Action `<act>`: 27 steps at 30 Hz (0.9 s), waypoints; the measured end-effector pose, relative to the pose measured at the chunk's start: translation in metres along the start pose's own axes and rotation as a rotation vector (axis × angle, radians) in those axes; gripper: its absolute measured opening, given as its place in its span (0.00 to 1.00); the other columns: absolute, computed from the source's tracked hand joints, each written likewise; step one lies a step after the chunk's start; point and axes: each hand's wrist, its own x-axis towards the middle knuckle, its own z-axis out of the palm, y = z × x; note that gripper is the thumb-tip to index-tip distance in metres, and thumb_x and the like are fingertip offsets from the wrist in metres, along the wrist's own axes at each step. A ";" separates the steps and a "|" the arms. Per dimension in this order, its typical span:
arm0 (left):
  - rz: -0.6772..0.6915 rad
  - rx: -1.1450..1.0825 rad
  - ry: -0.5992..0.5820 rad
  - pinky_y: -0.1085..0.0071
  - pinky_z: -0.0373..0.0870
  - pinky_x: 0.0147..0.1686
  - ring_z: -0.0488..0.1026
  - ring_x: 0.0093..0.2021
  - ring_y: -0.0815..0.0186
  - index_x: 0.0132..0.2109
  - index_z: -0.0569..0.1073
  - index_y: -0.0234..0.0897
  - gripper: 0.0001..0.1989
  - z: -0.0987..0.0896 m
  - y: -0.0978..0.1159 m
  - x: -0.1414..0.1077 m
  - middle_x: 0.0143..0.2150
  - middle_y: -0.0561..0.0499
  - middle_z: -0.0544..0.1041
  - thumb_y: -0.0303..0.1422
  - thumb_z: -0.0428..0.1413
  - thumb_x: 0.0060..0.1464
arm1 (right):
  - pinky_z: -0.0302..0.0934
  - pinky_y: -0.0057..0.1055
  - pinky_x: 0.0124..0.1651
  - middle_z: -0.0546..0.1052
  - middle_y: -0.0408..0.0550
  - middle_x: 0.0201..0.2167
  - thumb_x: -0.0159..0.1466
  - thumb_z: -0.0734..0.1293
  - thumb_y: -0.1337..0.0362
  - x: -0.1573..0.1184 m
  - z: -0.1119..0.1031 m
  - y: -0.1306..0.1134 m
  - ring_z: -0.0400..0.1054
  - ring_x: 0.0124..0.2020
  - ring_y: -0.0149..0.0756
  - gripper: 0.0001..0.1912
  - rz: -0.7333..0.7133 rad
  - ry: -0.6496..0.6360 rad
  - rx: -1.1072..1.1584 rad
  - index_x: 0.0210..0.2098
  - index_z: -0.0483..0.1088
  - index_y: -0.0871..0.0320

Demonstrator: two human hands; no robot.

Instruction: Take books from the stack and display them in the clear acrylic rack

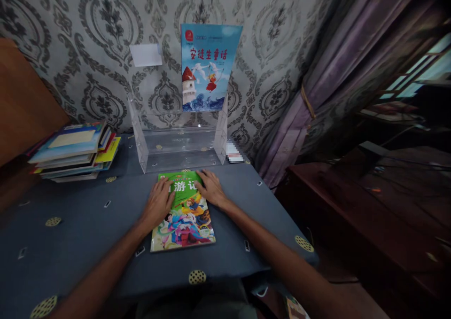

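A green picture book (186,220) with colourful figures lies flat on the blue-grey tablecloth (88,225), cover up. My left hand (160,201) rests on its upper left part, fingers spread over the cover. On the upper right edge lies my right hand (211,187), its fingers apart and touching the book. Neither hand is closed round anything. Just behind the book stands a clear plastic rack (179,143). A blue book (207,70) with a castle on its cover stands upright at the right of the rack's top tier.
Several books are stacked (77,145) at the table's back left. A white card (146,55) is at the rack's upper left. Behind is a patterned wall, with a purple curtain (292,131) to the right. A dark red desk (338,206) stands right of the table.
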 end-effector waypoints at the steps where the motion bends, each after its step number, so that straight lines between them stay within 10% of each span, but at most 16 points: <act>1: -0.004 -0.010 0.001 0.49 0.62 0.63 0.62 0.65 0.52 0.56 0.67 0.36 0.16 0.000 0.000 0.000 0.60 0.39 0.70 0.35 0.45 0.65 | 0.55 0.50 0.63 0.65 0.62 0.65 0.69 0.61 0.60 0.002 0.000 0.000 0.58 0.65 0.50 0.25 0.004 0.006 -0.008 0.64 0.64 0.59; 10: -0.206 -0.239 0.094 0.50 0.68 0.58 0.73 0.56 0.55 0.62 0.60 0.33 0.22 -0.011 -0.021 0.016 0.55 0.37 0.74 0.28 0.42 0.62 | 0.50 0.54 0.67 0.62 0.65 0.66 0.68 0.61 0.65 0.000 -0.005 -0.034 0.50 0.69 0.54 0.22 -0.193 0.069 -0.086 0.60 0.67 0.63; 18: -0.245 -0.308 0.149 0.51 0.70 0.57 0.74 0.55 0.57 0.67 0.52 0.35 0.28 -0.010 -0.025 0.015 0.55 0.38 0.73 0.26 0.44 0.60 | 0.49 0.51 0.68 0.67 0.61 0.64 0.68 0.57 0.72 0.023 0.026 -0.090 0.57 0.67 0.46 0.25 -0.492 -0.185 -0.033 0.65 0.60 0.64; 27: -0.237 -0.275 0.092 0.50 0.71 0.56 0.75 0.55 0.55 0.66 0.54 0.35 0.27 -0.014 -0.026 0.015 0.54 0.38 0.75 0.26 0.45 0.60 | 0.49 0.49 0.70 0.67 0.60 0.65 0.70 0.58 0.66 0.024 0.017 -0.038 0.56 0.69 0.43 0.23 -0.336 -0.102 0.013 0.64 0.62 0.61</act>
